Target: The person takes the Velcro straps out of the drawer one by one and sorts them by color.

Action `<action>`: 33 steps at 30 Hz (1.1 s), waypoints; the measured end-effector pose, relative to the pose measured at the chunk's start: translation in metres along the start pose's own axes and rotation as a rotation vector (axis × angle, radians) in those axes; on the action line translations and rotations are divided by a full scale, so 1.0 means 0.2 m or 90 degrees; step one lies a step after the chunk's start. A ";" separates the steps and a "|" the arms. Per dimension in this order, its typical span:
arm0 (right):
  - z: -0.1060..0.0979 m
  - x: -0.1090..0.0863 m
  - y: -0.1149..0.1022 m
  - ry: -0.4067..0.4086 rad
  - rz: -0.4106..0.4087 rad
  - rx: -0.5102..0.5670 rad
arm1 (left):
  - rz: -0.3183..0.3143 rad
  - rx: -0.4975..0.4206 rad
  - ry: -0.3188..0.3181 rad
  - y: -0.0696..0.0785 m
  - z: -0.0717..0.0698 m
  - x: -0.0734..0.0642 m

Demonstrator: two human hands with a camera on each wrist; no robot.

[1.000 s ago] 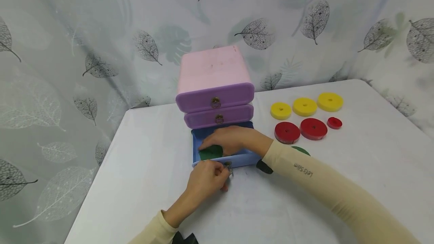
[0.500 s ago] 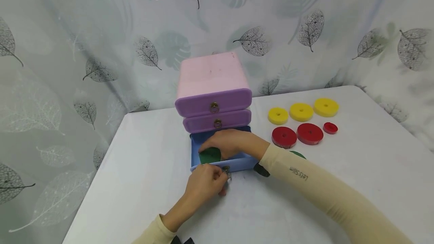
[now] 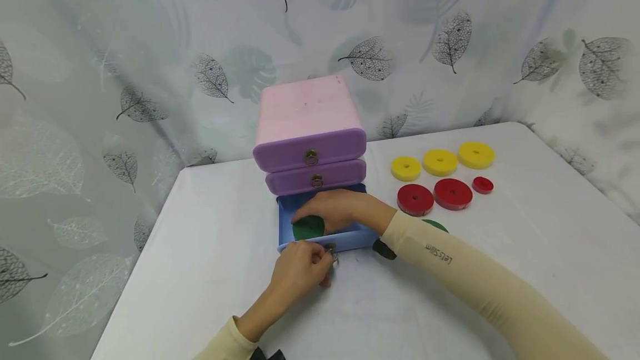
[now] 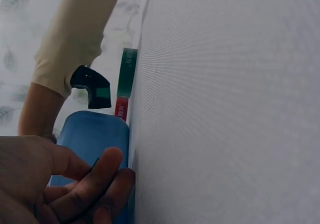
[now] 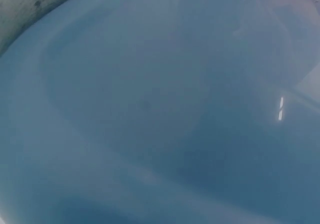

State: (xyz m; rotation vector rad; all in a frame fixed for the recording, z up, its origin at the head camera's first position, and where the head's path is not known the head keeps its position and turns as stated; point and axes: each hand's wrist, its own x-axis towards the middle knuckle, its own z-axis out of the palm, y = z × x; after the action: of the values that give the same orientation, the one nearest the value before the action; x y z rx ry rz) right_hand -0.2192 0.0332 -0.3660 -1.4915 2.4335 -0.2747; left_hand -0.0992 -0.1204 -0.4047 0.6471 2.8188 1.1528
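A blue drawer (image 3: 353, 239) stands pulled out at the bottom of a small drawer cabinet (image 3: 310, 107) with a pink top and purple drawer fronts. My left hand (image 3: 300, 269) is at its front, thumb and fingers pinching the ring pull (image 3: 335, 256). In the left wrist view the curled fingers largely hide that ring. Inside the drawer, my right hand (image 3: 336, 210) holds a green disc-shaped roll (image 3: 308, 228) on its edge near the front left. The right fingertips are partly hidden behind the roll. Only blurred blue plastic (image 5: 150, 103) fills the right wrist view.
Right of the cabinet lie three yellow rolls (image 3: 440, 163) in a row, with three red rolls (image 3: 453, 194) before them. Another green roll (image 3: 436, 225) is partly covered by the right sleeve (image 3: 440, 254). A leaf-patterned curtain (image 3: 370, 60) hangs behind the white table (image 3: 200, 226).
The green roll in my right hand has tipped more upright inside the drawer. My left hand stays on the ring pull, and the head view has shifted slightly.
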 end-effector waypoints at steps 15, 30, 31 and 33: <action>0.03 -0.01 0.00 0.003 0.028 0.009 | 0.001 0.001 0.004 -0.01 0.01 -0.01; -0.02 -0.10 -0.01 0.070 0.047 0.040 | -0.016 0.010 0.005 0.00 0.02 0.00; -0.02 -0.10 -0.01 0.070 0.046 0.042 | -0.017 0.009 0.004 0.00 0.01 0.00; -0.03 -0.11 -0.02 0.069 0.046 0.042 | -0.018 0.007 0.003 0.00 0.01 0.00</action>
State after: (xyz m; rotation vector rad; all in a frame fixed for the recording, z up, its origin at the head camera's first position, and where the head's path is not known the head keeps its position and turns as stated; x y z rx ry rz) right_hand -0.2087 0.0510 -0.3565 -1.3912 2.5301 -0.4256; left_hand -0.0976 -0.1187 -0.4060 0.6052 2.8298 1.1372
